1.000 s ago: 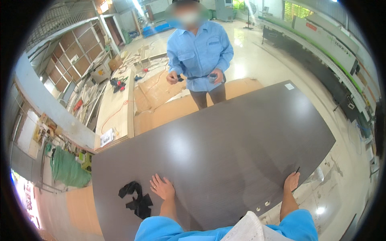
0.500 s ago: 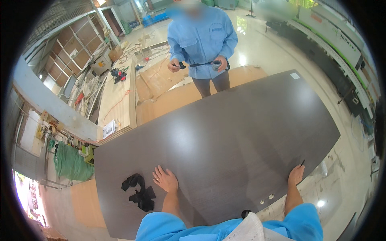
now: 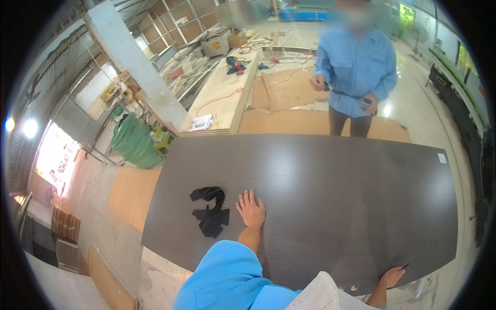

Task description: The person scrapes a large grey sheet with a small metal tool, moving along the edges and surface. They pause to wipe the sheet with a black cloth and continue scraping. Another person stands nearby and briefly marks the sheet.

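My left hand (image 3: 251, 211) lies flat on a large dark grey-brown panel (image 3: 330, 206), fingers spread, with nothing in it. A crumpled black cloth (image 3: 213, 221) lies on the panel just left of that hand. By the panel's near right edge, my right hand (image 3: 392, 277) is closed on a thin dark stick (image 3: 405, 266), its tip poking out past the fingers. Whether it is a pen or another slim tool I cannot tell. Two small round holes (image 3: 354, 288) show near the panel's near edge, left of my right hand.
Across the panel stands a person in a blue jacket (image 3: 356, 70), holding a small dark thing and a jar-like container (image 3: 366, 103). Stacked pale boards (image 3: 227, 95) lie beyond the far edge. A green sack (image 3: 135, 142) and a pillar (image 3: 129, 57) are at left, a long machine (image 3: 454, 103) at right.
My view has swung to the left, so the panel and the person appear farther right. My left hand stays flat beside the cloth; my right hand still holds the stick by the edge.
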